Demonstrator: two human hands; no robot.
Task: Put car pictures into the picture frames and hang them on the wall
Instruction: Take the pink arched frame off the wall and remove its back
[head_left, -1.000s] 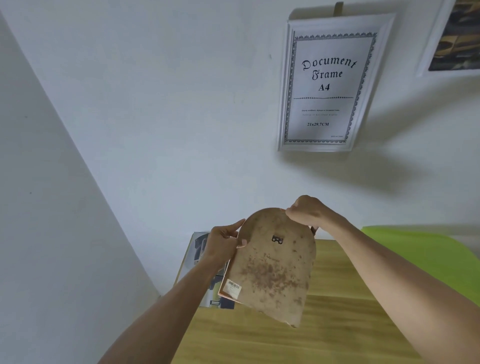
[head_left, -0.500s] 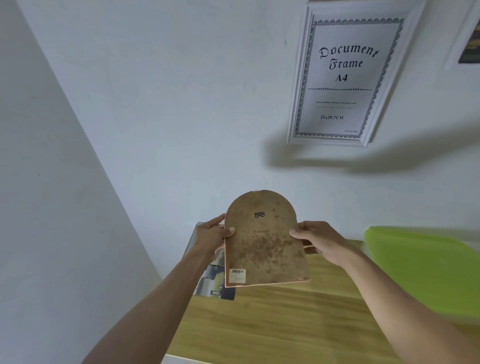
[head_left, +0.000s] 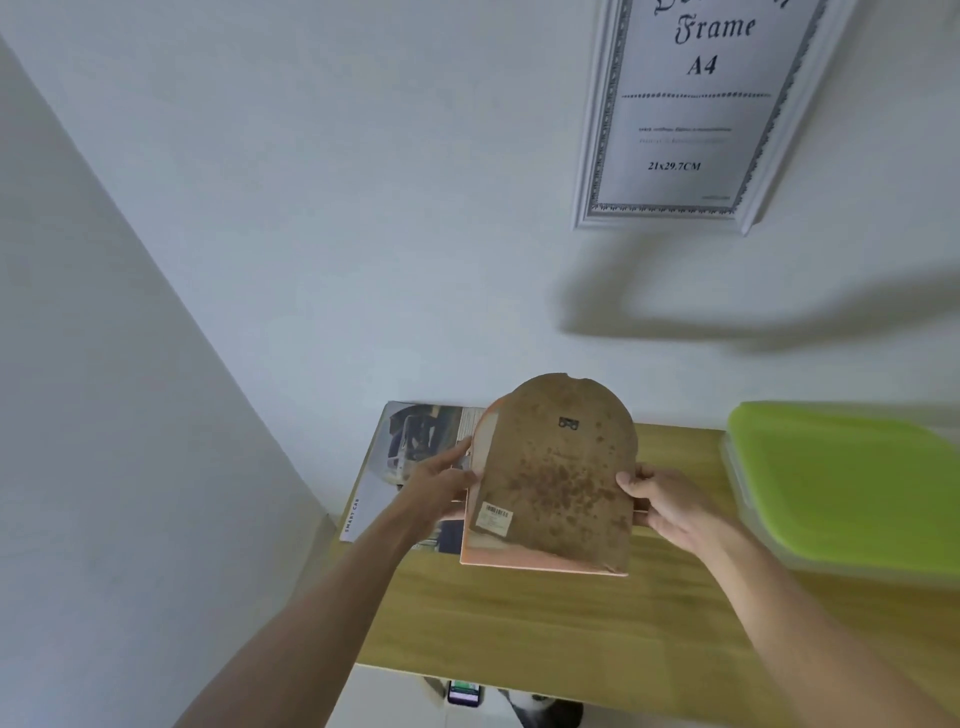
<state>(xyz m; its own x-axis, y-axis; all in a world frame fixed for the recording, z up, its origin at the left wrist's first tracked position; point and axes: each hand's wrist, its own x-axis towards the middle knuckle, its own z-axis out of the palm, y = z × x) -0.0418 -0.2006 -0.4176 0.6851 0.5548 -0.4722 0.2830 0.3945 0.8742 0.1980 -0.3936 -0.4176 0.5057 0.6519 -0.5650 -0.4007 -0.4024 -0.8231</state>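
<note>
I hold an arched picture frame (head_left: 556, 478) with its stained brown backing board facing me, a small metal hanger near the top and a barcode sticker at the lower left. Its pink rim shows along the left and bottom edges. My left hand (head_left: 441, 486) grips the frame's left edge and my right hand (head_left: 662, 501) grips its right edge, above the wooden table (head_left: 545, 629). A car magazine (head_left: 410, 452) lies open on the table's far left corner, partly behind the frame.
A white A4 document frame (head_left: 691, 114) hangs on the wall above right. A lime-green lidded box (head_left: 841, 483) sits at the table's right. A phone (head_left: 464, 693) lies on the floor below the table's front edge. A side wall stands close on the left.
The frame has come down from in front of the wall to just over the table. My right hand slid from its top to its right edge. The view tilted downward.
</note>
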